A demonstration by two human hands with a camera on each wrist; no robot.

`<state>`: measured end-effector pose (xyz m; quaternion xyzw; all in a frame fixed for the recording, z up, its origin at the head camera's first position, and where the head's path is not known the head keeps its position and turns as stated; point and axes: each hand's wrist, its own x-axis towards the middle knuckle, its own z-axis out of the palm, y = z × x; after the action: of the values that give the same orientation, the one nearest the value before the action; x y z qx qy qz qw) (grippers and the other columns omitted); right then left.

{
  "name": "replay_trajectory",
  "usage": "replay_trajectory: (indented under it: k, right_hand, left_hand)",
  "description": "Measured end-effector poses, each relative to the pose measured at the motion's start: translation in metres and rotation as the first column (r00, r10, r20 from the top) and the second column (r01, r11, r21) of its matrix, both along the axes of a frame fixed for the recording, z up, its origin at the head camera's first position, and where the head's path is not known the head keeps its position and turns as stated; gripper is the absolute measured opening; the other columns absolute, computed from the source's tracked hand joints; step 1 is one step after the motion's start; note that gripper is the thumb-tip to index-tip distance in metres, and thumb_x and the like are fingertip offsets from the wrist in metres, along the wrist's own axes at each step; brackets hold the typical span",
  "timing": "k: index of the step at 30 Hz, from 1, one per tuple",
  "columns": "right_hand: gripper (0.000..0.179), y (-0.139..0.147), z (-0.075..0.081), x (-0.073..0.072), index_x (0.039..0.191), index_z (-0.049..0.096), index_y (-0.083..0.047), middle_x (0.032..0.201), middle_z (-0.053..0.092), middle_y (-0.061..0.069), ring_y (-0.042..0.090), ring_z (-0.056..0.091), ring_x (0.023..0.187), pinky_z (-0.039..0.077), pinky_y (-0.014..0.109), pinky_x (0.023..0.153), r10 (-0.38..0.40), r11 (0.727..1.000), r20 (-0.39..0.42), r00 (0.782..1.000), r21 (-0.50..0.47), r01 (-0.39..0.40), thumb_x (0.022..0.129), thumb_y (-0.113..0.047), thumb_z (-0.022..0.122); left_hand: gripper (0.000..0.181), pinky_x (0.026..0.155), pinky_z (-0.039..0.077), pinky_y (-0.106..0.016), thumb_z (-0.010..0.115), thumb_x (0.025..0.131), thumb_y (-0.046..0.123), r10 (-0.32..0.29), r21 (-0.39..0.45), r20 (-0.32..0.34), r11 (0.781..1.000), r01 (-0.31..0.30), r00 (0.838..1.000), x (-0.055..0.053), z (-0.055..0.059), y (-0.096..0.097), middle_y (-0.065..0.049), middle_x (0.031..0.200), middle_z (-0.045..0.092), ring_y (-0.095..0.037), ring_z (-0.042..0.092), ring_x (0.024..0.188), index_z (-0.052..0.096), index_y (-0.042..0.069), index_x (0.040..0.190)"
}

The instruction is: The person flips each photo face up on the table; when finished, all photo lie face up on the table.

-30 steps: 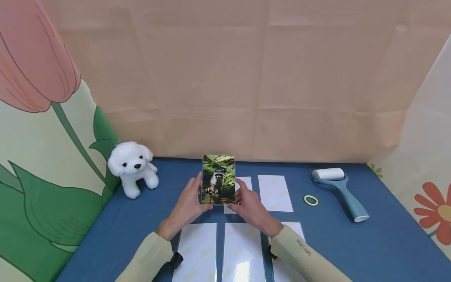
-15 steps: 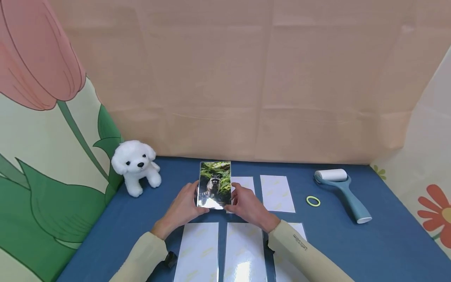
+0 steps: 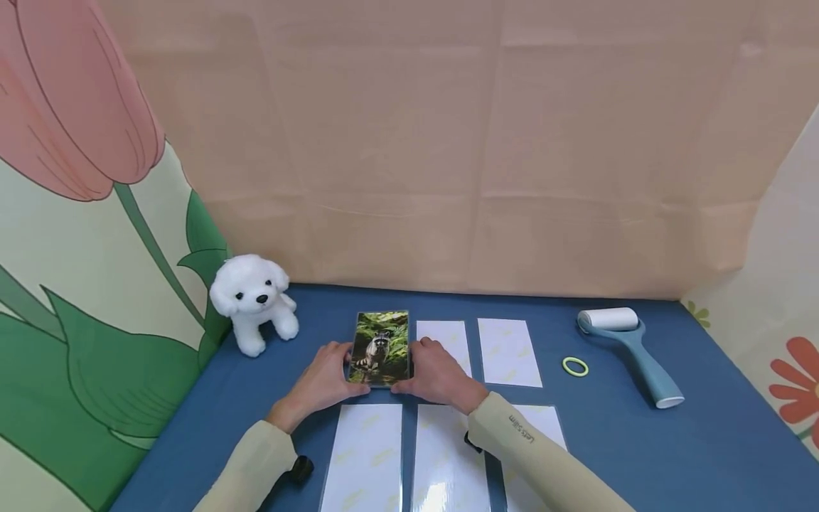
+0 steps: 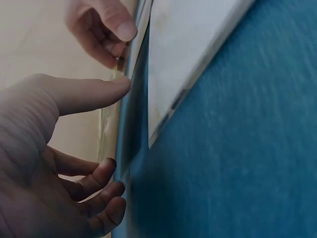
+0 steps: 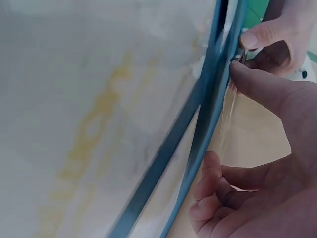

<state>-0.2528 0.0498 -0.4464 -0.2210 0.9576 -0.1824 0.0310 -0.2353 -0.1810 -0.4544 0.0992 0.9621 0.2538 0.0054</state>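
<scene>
In the head view a glossy photo card with a raccoon among green leaves lies at or just above the blue table, face up. My left hand holds its left edge, thumb at the near corner. At the right edge my right hand grips it in the same way, with the thumbs close together in front. Both wrist views catch the card only edge-on, so whether it touches the cloth cannot be told. White-backed cards lie around it: one right beside my right hand, another further right.
Nearer me is a row of white cards, partly under my right forearm. A white plush dog sits at the left. To the right are a yellow-green ring and a blue-handled roller. A beige sheet hangs behind.
Both hands have lowered the raccoon card toward the table and slightly left, to line up with the back row. It has gone from tilted up to nearly flat.
</scene>
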Motion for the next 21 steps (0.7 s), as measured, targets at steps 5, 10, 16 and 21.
replay_trajectory:
  k: [5,10,16,21]
  right_hand:
    - [0.077,-0.0053,-0.0031,0.0008,0.123,0.064,0.003,0.107,0.062,0.013,0.026,0.059,0.093,0.051,0.042,0.085,0.000,0.998,-0.042,0.999,0.067,0.003,0.077,-0.056,0.084]
    - [0.076,-0.0071,-0.0048,0.0009,0.117,0.068,0.003,0.101,0.061,0.012,0.025,0.057,0.088,0.052,0.041,0.081,0.014,0.994,-0.081,0.997,0.109,-0.005,0.076,-0.059,0.083]
    - [0.074,-0.0073,-0.0039,0.0010,0.111,0.072,0.001,0.097,0.057,0.011,0.023,0.054,0.084,0.051,0.040,0.078,0.036,0.986,-0.122,0.992,0.167,-0.015,0.078,-0.064,0.079]
    - [0.074,-0.0067,-0.0033,0.0023,0.112,0.072,0.001,0.098,0.056,0.012,0.024,0.052,0.084,0.049,0.041,0.079,0.052,0.976,-0.136,0.989,0.215,-0.022,0.080,-0.066,0.075]
  left_hand:
    - [0.085,0.083,0.047,-0.049,0.089,0.076,0.038,-0.007,-0.033,0.029,0.999,0.008,1.000,-0.0019,-0.0007,-0.0020,-0.010,0.106,0.053,-0.030,0.047,0.101,0.053,-0.009,0.138]
    - [0.085,0.081,0.047,-0.048,0.089,0.075,0.038,-0.014,-0.067,0.052,0.998,0.017,0.999,-0.0037,0.0003,-0.0014,-0.011,0.104,0.052,-0.031,0.046,0.101,0.054,-0.011,0.136]
    - [0.086,0.088,0.046,-0.051,0.087,0.078,0.038,-0.026,-0.079,0.090,0.996,0.033,0.996,-0.0041,0.0020,-0.0025,-0.015,0.110,0.052,-0.034,0.045,0.106,0.053,-0.012,0.138]
    - [0.086,0.091,0.045,-0.053,0.087,0.079,0.038,-0.035,-0.081,0.102,0.996,0.044,0.994,-0.0027,0.0050,-0.0012,-0.019,0.117,0.052,-0.037,0.044,0.111,0.051,-0.012,0.140]
